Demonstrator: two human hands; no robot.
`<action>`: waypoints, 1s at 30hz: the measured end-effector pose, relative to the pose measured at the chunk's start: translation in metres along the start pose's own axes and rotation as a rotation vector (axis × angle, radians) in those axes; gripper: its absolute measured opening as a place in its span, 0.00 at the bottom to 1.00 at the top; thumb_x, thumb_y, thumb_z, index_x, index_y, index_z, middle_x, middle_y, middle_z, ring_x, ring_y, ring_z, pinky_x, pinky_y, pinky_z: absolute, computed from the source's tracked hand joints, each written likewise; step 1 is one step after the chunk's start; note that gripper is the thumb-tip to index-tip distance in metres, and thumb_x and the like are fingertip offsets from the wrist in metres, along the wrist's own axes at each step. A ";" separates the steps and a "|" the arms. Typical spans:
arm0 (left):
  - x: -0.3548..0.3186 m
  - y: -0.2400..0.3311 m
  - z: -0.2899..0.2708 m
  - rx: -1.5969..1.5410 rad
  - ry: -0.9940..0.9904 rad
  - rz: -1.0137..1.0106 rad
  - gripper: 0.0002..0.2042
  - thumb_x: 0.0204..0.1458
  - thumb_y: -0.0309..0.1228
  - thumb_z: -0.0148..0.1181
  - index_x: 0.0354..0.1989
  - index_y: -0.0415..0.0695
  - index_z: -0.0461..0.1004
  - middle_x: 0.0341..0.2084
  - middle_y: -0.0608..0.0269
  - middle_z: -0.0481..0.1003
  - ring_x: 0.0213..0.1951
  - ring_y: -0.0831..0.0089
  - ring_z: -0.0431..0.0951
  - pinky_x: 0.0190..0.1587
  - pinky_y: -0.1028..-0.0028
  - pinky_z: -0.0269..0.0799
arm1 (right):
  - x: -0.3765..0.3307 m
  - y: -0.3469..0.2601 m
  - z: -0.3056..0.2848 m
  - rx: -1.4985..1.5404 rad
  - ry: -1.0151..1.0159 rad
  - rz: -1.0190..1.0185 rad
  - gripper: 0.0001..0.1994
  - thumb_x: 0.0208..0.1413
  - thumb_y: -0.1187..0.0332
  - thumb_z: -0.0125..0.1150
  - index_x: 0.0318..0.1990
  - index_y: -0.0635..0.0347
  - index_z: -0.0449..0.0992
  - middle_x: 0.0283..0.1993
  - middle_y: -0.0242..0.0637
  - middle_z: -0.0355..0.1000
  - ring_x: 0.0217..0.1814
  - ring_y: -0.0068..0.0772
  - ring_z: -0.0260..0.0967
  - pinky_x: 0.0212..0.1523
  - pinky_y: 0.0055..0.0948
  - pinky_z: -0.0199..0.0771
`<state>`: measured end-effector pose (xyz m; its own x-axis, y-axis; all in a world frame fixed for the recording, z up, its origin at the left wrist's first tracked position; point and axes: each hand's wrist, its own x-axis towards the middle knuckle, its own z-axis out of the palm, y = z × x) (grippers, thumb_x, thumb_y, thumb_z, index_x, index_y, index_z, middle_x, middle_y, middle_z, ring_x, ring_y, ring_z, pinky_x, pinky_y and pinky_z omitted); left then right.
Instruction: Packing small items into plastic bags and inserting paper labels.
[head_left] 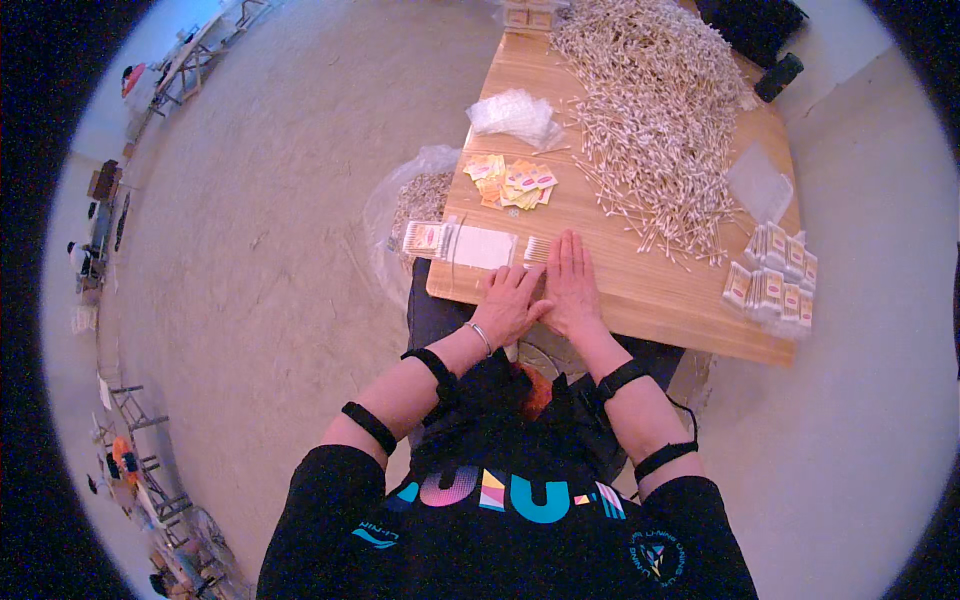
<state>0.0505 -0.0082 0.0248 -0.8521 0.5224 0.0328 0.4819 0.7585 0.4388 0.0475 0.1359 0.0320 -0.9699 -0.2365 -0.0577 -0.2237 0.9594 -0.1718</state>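
A short row of cotton swabs (538,250) lies on the wooden table between my hands. My right hand (572,285) rests on its edge along the row's right side, fingers stretched out straight. Just below the row, my left hand (510,305) has its fingers bent and spread, with the tips close to the swabs' near ends. Its thumb reaches over to the right hand. To the left lies a flat clear plastic bag (485,247) with a white face. Beside that, at the table's left edge, sits a filled pack of swabs (422,237) with a printed card.
A large heap of loose cotton swabs (655,110) covers the far right. Yellow printed cards (515,183) and a stack of clear bags (515,115) lie left of it. Several filled packs (772,280) stand at the right edge. A plastic sack of swabs (420,200) is beside the table.
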 end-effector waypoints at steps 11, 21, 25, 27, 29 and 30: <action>0.008 0.005 -0.002 -0.015 0.002 -0.054 0.29 0.52 0.49 0.46 0.58 0.45 0.57 0.40 0.56 0.67 0.45 0.61 0.64 0.51 0.61 0.51 | 0.001 0.002 0.011 -0.085 0.034 0.019 0.39 0.47 0.55 0.46 0.62 0.73 0.43 0.68 0.55 0.34 0.71 0.50 0.25 0.68 0.42 0.29; 0.013 0.006 -0.003 -0.072 -0.007 -0.099 0.28 0.52 0.46 0.46 0.59 0.46 0.56 0.42 0.56 0.68 0.45 0.61 0.65 0.50 0.60 0.52 | 0.001 0.002 0.011 -0.014 0.048 0.020 0.39 0.47 0.55 0.46 0.62 0.72 0.41 0.68 0.54 0.33 0.71 0.49 0.26 0.68 0.40 0.28; 0.015 0.004 -0.003 -0.069 -0.034 -0.099 0.27 0.52 0.45 0.46 0.59 0.46 0.55 0.42 0.55 0.69 0.45 0.60 0.66 0.50 0.60 0.52 | 0.001 0.001 0.011 -0.004 0.053 0.024 0.40 0.46 0.56 0.46 0.63 0.71 0.40 0.68 0.54 0.33 0.72 0.49 0.26 0.68 0.40 0.27; 0.016 0.003 -0.003 -0.090 -0.038 -0.088 0.27 0.52 0.45 0.46 0.59 0.46 0.55 0.43 0.54 0.69 0.45 0.59 0.66 0.49 0.60 0.53 | 0.001 0.003 0.015 -0.006 0.057 0.028 0.41 0.45 0.56 0.47 0.63 0.71 0.40 0.68 0.53 0.32 0.72 0.49 0.26 0.68 0.40 0.27; 0.016 0.001 -0.002 -0.126 -0.025 -0.084 0.27 0.53 0.44 0.46 0.59 0.46 0.56 0.43 0.54 0.69 0.45 0.59 0.66 0.49 0.60 0.53 | 0.001 0.001 0.012 -0.010 0.038 0.029 0.41 0.45 0.56 0.47 0.63 0.71 0.40 0.68 0.53 0.32 0.72 0.49 0.25 0.68 0.40 0.26; 0.016 0.001 -0.001 -0.126 -0.021 -0.097 0.26 0.52 0.44 0.46 0.59 0.46 0.56 0.42 0.54 0.69 0.45 0.58 0.66 0.49 0.59 0.54 | 0.001 0.000 0.010 -0.001 0.031 0.028 0.40 0.46 0.56 0.47 0.63 0.71 0.40 0.68 0.53 0.32 0.72 0.49 0.25 0.68 0.40 0.26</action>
<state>0.0370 0.0003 0.0266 -0.8881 0.4584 -0.0334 0.3671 0.7512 0.5486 0.0476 0.1346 0.0221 -0.9784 -0.2044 -0.0320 -0.1962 0.9657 -0.1699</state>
